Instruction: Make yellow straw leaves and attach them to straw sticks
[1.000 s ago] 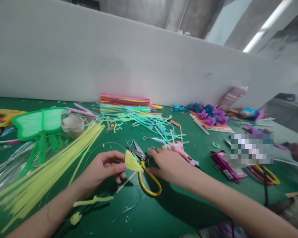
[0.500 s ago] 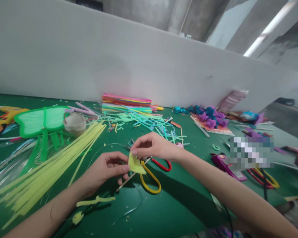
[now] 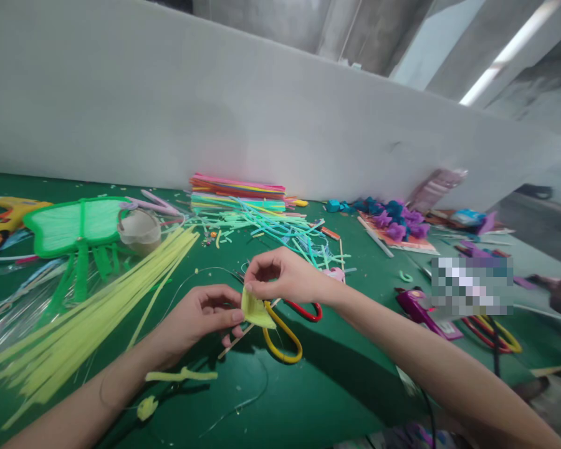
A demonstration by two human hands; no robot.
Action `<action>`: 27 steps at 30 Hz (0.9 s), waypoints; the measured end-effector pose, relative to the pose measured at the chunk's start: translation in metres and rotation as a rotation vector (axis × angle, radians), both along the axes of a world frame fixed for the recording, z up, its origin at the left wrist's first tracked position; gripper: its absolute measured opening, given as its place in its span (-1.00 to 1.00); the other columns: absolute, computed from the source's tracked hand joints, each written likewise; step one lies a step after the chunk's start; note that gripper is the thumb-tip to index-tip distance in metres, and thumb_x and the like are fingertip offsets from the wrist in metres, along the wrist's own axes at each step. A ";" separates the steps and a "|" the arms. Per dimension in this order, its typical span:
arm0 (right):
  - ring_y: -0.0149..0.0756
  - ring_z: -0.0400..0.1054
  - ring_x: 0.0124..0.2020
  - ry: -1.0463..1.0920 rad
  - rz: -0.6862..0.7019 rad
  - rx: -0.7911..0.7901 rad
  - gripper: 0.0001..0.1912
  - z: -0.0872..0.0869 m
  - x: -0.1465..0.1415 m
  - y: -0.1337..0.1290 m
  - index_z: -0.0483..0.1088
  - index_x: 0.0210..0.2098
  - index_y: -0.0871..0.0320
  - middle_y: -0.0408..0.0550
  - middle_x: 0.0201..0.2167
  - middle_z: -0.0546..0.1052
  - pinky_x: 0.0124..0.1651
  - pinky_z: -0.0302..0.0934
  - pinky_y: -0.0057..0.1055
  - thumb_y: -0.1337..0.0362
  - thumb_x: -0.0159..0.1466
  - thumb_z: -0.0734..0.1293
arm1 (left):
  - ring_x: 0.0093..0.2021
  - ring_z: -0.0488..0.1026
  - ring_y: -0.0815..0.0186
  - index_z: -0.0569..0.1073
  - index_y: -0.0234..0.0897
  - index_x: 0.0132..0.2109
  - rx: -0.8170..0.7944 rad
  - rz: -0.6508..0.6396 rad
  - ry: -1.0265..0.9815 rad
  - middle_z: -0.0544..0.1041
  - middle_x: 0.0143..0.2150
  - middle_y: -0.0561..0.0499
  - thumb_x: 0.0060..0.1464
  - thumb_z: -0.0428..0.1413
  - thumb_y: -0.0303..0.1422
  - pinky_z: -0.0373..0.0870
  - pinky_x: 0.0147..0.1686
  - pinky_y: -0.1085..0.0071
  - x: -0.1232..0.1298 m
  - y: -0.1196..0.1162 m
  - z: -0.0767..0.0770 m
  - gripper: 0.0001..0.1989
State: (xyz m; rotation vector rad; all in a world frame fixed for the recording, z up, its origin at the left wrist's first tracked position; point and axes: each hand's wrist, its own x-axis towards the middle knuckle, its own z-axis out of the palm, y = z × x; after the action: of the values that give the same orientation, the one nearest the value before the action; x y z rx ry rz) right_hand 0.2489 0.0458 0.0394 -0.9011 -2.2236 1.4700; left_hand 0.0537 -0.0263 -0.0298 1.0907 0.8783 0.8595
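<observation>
Between my two hands is a small yellow fuzzy piece [image 3: 258, 312], made of pipe cleaners laid side by side. My left hand [image 3: 215, 315] pinches its left edge between thumb and forefinger. From above, my right hand [image 3: 275, 274] pinches its top edge. A thin wooden stick [image 3: 235, 342] lies beneath, near my left fingers. Behind and below the piece rest scissors with a yellow and a red handle [image 3: 287, 355], their blades partly hidden by my hands. A short yellow pipe cleaner [image 3: 182, 375] and a small yellow fuzzy ball [image 3: 147, 408] lie nearer to me.
Yellow pipe cleaners [image 3: 116, 293] fan out at left, beside a green fuzzy wing shape [image 3: 81, 227] and a yellow glue gun [image 3: 14, 215]. Cut strands [image 3: 271, 224] lie scattered at the back. A purple glue gun [image 3: 423, 312] and purple flowers [image 3: 397, 224] are at right.
Both hands keep their pinch on the yellow piece, almost still. The right hand sits very slightly higher. The whole view has shifted a little.
</observation>
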 end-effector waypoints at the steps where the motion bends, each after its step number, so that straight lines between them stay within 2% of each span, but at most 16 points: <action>1: -0.51 0.24 -0.52 -0.005 -0.018 -0.007 -0.89 0.000 -0.001 -0.001 0.45 -0.41 0.23 -0.19 -0.52 0.45 -0.45 0.15 -0.54 0.29 0.12 0.38 | -0.48 0.45 0.36 0.53 -0.28 -0.21 -0.001 0.008 -0.001 0.54 -0.44 0.01 -0.01 0.27 -0.32 0.37 -0.55 0.51 0.000 0.000 0.000 -0.80; 6: -0.47 0.33 -0.48 0.021 -0.024 -0.132 -0.76 -0.004 0.001 -0.002 0.46 -0.33 0.20 -0.13 -0.45 0.48 -0.38 0.25 -0.50 0.15 0.25 0.29 | -0.44 0.47 0.37 0.55 -0.29 -0.27 0.021 0.051 -0.024 0.54 -0.37 0.02 -0.04 0.28 -0.33 0.34 -0.56 0.54 -0.001 0.002 0.005 -0.83; 11: -0.46 0.31 -0.46 0.022 -0.006 -0.133 -0.74 -0.004 0.000 -0.004 0.44 -0.30 0.20 -0.14 -0.44 0.47 -0.38 0.24 -0.49 0.11 0.24 0.31 | -0.45 0.47 0.38 0.55 -0.32 -0.30 0.005 0.064 -0.033 0.53 -0.40 0.01 -0.06 0.29 -0.33 0.34 -0.57 0.55 -0.001 0.003 0.005 -0.83; 13: -0.46 0.30 -0.46 -0.007 -0.015 -0.066 -0.75 -0.003 -0.003 -0.008 0.44 -0.33 0.21 -0.14 -0.45 0.46 -0.39 0.21 -0.50 0.11 0.22 0.33 | -0.46 0.47 0.37 0.54 -0.32 -0.31 -0.012 0.058 -0.033 0.52 -0.44 0.02 -0.07 0.30 -0.33 0.35 -0.57 0.55 0.000 0.003 0.005 -0.82; 17: -0.45 0.26 -0.45 -0.064 -0.115 0.230 -0.78 -0.006 -0.009 -0.015 0.43 -0.39 0.22 -0.13 -0.48 0.46 -0.37 0.15 -0.48 0.18 0.25 0.30 | -0.48 0.46 0.39 0.53 -0.33 -0.31 -0.035 0.067 -0.041 0.50 -0.46 0.04 -0.10 0.32 -0.34 0.34 -0.57 0.56 0.001 0.004 0.006 -0.81; 18: -0.45 0.26 -0.45 -0.053 -0.137 0.243 -0.77 -0.008 -0.010 -0.015 0.43 -0.38 0.22 -0.13 -0.47 0.46 -0.37 0.16 -0.48 0.17 0.26 0.29 | -0.48 0.46 0.40 0.53 -0.33 -0.32 -0.037 0.082 -0.047 0.50 -0.46 0.05 -0.11 0.33 -0.34 0.34 -0.57 0.57 0.000 0.004 0.006 -0.80; 19: -0.45 0.26 -0.46 -0.031 -0.148 0.197 -0.73 -0.009 -0.010 -0.015 0.43 -0.37 0.22 -0.12 -0.47 0.46 -0.37 0.17 -0.48 0.13 0.29 0.26 | -0.48 0.46 0.40 0.53 -0.34 -0.33 -0.038 0.101 -0.056 0.49 -0.45 0.05 -0.12 0.33 -0.33 0.34 -0.57 0.57 0.000 0.005 0.007 -0.79; 22: -0.44 0.27 -0.49 0.069 -0.174 -0.140 -0.51 -0.012 -0.010 -0.013 0.42 -0.35 0.24 -0.08 -0.46 0.44 -0.41 0.22 -0.47 -0.04 0.34 0.12 | -0.49 0.44 0.42 0.51 -0.34 -0.35 -0.045 0.160 -0.086 0.49 -0.43 0.06 -0.13 0.34 -0.33 0.32 -0.59 0.58 -0.003 0.007 0.006 -0.78; 24: -0.43 0.28 -0.50 0.112 -0.216 -0.274 -0.44 -0.013 -0.010 -0.011 0.41 -0.35 0.26 -0.06 -0.46 0.41 -0.43 0.22 -0.46 -0.10 0.34 0.07 | -0.50 0.44 0.44 0.50 -0.33 -0.35 -0.055 0.185 -0.102 0.48 -0.42 0.07 -0.14 0.35 -0.34 0.31 -0.59 0.59 -0.004 0.008 0.005 -0.78; 25: -0.43 0.27 -0.50 0.118 -0.224 -0.275 -0.44 -0.014 -0.010 -0.010 0.40 -0.35 0.25 -0.07 -0.46 0.40 -0.43 0.22 -0.46 -0.10 0.34 0.08 | -0.50 0.44 0.45 0.50 -0.33 -0.34 -0.060 0.193 -0.110 0.48 -0.42 0.07 -0.15 0.35 -0.34 0.32 -0.59 0.59 -0.004 0.009 0.004 -0.77; 27: -0.44 0.25 -0.50 0.097 -0.190 -0.167 -0.49 -0.014 -0.010 -0.010 0.38 -0.36 0.23 -0.11 -0.47 0.37 -0.43 0.19 -0.47 -0.09 0.34 0.10 | -0.49 0.44 0.45 0.50 -0.32 -0.33 -0.065 0.199 -0.119 0.48 -0.43 0.08 -0.15 0.36 -0.35 0.32 -0.57 0.59 -0.004 0.010 0.003 -0.76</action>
State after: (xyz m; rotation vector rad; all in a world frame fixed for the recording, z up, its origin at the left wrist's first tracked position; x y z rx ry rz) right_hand 0.2394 0.0361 0.0251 -1.0377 -1.9112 1.5905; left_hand 0.0496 -0.0165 -0.0271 0.8961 0.9184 1.0426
